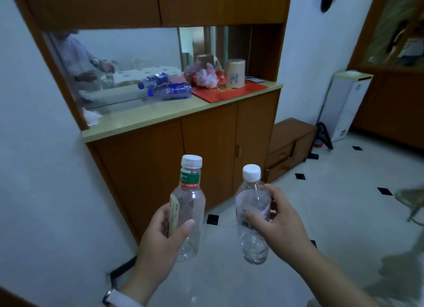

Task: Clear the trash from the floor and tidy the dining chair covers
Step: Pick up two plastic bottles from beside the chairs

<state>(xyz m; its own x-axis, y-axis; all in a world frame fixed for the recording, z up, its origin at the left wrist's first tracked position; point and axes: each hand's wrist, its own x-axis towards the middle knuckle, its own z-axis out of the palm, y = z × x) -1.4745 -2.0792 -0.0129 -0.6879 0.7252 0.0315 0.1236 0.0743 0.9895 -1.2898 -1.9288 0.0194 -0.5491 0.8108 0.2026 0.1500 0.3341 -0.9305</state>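
My left hand (158,235) grips an empty clear plastic bottle with a green neck label and white cap (189,201), held upright. Together with it the same hand pinches a small beige card (174,211). My right hand (278,224) holds a second empty clear bottle with a white cap (252,205), also upright, a little to the right of the first. Both bottles hang above the white tiled floor (298,215), in front of a wooden sideboard (206,141).
On the sideboard's counter (142,121) lie a blue-labelled bottle (171,91), a red mat (229,92), a pink bag and a tan cup. A low wooden drawer unit (290,144) stands to the right, a white appliance (344,105) beyond it. A chair leg (413,205) shows at far right.
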